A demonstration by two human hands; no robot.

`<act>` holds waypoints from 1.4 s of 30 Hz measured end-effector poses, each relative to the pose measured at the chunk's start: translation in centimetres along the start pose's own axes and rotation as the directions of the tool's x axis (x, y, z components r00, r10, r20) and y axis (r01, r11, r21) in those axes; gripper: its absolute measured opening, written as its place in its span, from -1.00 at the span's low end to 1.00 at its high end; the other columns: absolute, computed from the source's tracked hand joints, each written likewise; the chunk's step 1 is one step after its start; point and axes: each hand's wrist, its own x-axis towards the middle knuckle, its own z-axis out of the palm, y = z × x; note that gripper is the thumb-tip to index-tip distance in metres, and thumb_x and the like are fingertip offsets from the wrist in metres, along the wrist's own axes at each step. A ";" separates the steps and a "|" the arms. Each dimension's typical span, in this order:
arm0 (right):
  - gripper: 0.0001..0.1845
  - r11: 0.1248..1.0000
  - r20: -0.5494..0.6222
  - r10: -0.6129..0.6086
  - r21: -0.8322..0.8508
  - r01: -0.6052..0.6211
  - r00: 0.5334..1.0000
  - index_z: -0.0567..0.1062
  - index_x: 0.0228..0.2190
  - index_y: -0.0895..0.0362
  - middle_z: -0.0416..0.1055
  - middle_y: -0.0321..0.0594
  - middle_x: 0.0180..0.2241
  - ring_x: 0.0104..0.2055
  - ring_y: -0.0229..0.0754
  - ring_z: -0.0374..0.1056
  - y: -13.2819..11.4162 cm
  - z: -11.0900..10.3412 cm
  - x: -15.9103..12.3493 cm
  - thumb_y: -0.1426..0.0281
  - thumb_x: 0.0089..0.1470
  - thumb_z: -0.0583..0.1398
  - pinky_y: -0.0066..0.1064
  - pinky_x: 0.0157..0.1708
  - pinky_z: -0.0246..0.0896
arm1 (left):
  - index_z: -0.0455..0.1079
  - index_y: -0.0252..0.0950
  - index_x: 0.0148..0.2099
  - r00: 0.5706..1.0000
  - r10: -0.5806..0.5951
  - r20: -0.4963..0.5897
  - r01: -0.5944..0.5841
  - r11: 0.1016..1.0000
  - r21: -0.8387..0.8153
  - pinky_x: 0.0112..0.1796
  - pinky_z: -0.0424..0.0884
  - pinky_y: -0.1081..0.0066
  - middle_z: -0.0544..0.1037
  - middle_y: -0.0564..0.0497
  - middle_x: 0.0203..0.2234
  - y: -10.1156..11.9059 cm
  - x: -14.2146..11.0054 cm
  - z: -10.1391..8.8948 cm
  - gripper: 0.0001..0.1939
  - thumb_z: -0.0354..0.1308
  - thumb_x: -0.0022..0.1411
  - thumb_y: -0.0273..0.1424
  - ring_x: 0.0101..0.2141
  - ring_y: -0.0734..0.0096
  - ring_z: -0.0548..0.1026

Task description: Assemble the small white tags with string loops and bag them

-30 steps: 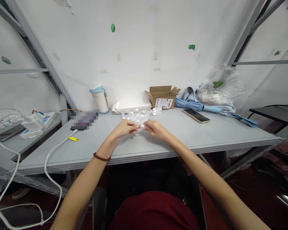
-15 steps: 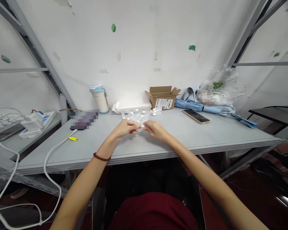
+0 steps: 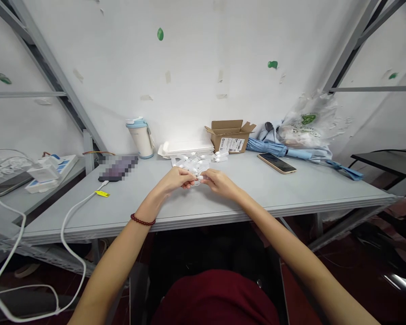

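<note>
My left hand (image 3: 180, 178) is closed in a pinch, its thumb and fingertips together at the front of a small pile. Opposite it, my right hand (image 3: 215, 180) pinches the same small white and clear plastic piece (image 3: 199, 177), too small to name more exactly. The fingertips of both hands nearly meet around it, just above the table (image 3: 274, 194). Right behind them lies the pile of clear plastic pieces with white ends (image 3: 219, 156), partly hidden by the hands.
Behind the pile are a stack of flat white boxes (image 3: 189, 150) and an open cardboard box (image 3: 232, 142). A tumbler (image 3: 141, 141) stands left. Phones (image 3: 276, 163), a folded blue umbrella (image 3: 297, 154), a plastic bag (image 3: 306, 128) and a white cable (image 3: 74, 210) lie around.
Both hands keep their pinch at nearly the same spot. The whole view has shifted slightly; nothing else has visibly moved.
</note>
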 end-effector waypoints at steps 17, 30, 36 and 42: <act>-0.80 0.999 -0.076 0.014 -0.029 -0.016 0.997 0.43 -0.24 0.18 0.46 -0.12 -0.36 -0.36 -0.19 0.35 0.6 -0.1 0.2 0.33 0.19 0.09 -0.40 -0.33 0.18 | 0.44 -0.38 -0.43 0.999 0.026 -0.047 -0.028 0.999 -0.037 -0.50 0.25 0.49 0.49 0.00 -0.50 -0.7 0.7 -0.3 -0.69 0.25 0.00 -0.18 -0.54 0.54 0.38; -0.83 0.996 -0.043 0.087 0.030 -0.086 0.995 0.46 -0.29 0.19 0.47 -0.19 -0.44 -0.44 -0.25 0.32 -0.1 -0.3 0.3 0.36 0.16 0.12 -0.45 -0.40 0.14 | 0.39 -0.37 -0.51 1.000 0.003 0.001 -0.003 0.989 -0.146 -0.49 0.24 0.46 0.39 0.08 -0.64 -0.5 0.4 -0.2 -0.76 0.31 -0.07 -0.30 -0.59 0.57 0.32; -0.83 0.998 -0.029 0.062 0.018 -0.061 0.998 0.46 -0.26 0.19 0.48 -0.16 -0.42 -0.41 -0.22 0.33 0.0 -0.1 0.1 0.36 0.16 0.11 -0.43 -0.37 0.17 | 0.39 -0.37 -0.53 0.999 0.011 0.030 -0.007 0.993 -0.121 -0.52 0.22 0.47 0.38 0.07 -0.67 -0.6 0.5 -0.1 -0.76 0.32 -0.07 -0.31 -0.60 0.56 0.30; -0.82 0.999 -0.043 0.045 0.029 -0.044 0.998 0.44 -0.25 0.21 0.48 -0.13 -0.39 -0.39 -0.21 0.35 0.0 -0.1 0.1 0.37 0.16 0.12 -0.43 -0.36 0.17 | 0.39 -0.38 -0.51 0.998 -0.013 0.059 0.025 0.979 -0.201 -0.51 0.23 0.49 0.40 0.06 -0.61 -0.4 0.4 -0.3 -0.76 0.35 -0.10 -0.33 -0.60 0.60 0.31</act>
